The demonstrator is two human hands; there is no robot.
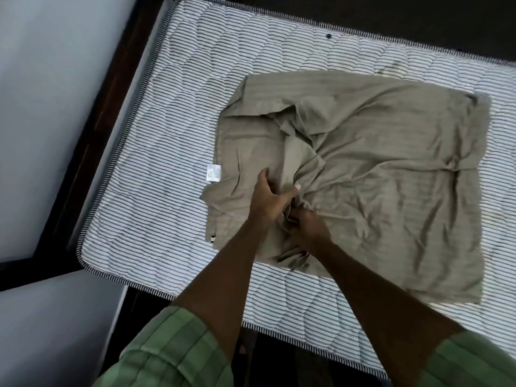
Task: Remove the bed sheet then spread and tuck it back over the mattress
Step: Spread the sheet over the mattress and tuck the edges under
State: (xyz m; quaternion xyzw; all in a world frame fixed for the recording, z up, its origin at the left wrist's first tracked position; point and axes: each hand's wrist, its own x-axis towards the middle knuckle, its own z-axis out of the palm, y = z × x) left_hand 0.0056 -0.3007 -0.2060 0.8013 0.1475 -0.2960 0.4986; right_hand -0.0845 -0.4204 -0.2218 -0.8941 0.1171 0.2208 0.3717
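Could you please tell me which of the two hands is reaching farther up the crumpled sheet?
The left hand, fingers spread higher on the sheet; the right hand bunches fabric nearer the person.

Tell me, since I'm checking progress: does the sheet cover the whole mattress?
No: the sheet lies bunched in the middle, with bare striped mattress showing around it.

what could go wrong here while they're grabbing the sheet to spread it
1. Both the left hand and right hand grip one bunched spot of the olive sheet, so lifting there may open it unevenly or twist it.
2. The sheet lies folded and crumpled, covering only part of the striped mattress; without finding its corners it may end up askew.
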